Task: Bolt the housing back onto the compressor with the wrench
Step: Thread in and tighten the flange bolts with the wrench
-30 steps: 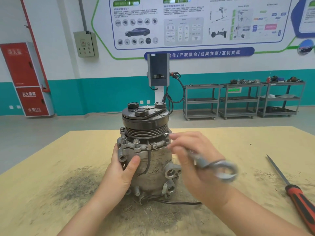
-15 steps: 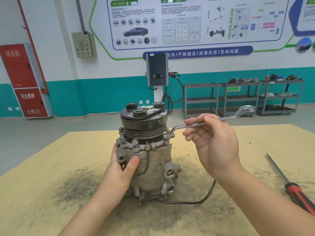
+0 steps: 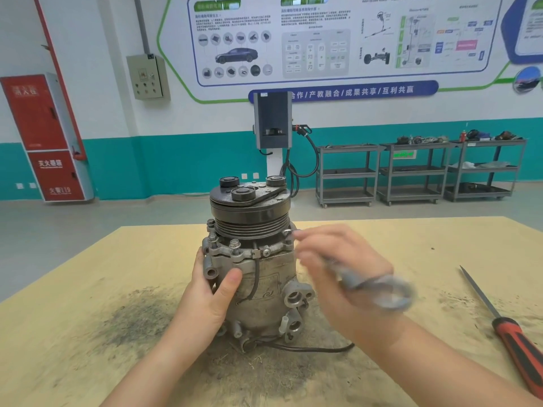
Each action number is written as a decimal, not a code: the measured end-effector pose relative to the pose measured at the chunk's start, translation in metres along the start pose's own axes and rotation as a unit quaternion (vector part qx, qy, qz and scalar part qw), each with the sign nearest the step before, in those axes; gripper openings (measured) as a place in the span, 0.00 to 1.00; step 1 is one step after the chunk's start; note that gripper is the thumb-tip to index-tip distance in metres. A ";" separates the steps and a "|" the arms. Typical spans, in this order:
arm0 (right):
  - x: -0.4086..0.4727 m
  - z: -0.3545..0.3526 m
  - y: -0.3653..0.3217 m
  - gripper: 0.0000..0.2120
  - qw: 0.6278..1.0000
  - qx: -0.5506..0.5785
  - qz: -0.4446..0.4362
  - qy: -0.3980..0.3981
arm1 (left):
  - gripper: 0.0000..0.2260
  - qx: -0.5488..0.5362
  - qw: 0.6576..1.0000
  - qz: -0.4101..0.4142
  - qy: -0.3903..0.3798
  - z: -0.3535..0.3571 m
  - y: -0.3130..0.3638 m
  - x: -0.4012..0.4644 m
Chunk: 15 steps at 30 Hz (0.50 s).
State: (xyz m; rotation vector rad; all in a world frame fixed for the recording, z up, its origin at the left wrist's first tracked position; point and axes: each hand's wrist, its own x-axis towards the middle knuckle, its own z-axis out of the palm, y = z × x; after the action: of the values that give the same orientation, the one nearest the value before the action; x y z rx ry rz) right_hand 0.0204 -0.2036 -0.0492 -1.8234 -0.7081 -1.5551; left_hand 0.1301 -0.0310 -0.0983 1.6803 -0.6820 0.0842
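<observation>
I am standing the compressor [image 3: 252, 259] upright in the middle of the frame, on the yellowish wooden table [image 3: 88, 289], with its dark grooved pulley [image 3: 251, 210] on top and a grey, sooty smudge on the board around its base. The housing [image 3: 235, 251], the flanged metal collar with bolt heads sticking up from it, is sitting just under the pulley.

My left hand [image 3: 211, 298] is gripping the compressor body from the left side, thumb lying across the front of the casing and the fingers wrapped round behind, out of sight.

My right hand [image 3: 338, 265] is showing just right of the compressor, blurred. I am grasping the wrench [image 3: 373, 284] in it; the ring end is smearing out toward the lower right past my palm, while the other end is reaching to the right edge of the housing, where a small metal loop is sitting by a bolt. Whether it is seated on the bolt I cannot tell through the blur.

A black cable [image 3: 311, 348] is trailing from the foot of the compressor along the table under my right forearm. At the right edge of the frame a screwdriver [image 3: 505, 327] with a red and black handle is lying on the table, well apart from the compressor.
</observation>
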 end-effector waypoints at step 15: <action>0.043 -0.016 0.003 0.06 0.790 0.322 0.488 0.183 | 0.71 -0.101 0.991 -0.081 0.017 -0.009 0.002 0.005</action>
State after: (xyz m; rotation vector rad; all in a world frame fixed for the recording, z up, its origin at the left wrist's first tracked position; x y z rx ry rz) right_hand 0.0191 -0.2182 -0.0055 -1.0015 -0.0142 -0.7548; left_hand 0.1361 -0.0251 -0.0919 1.5293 -0.5091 -0.0695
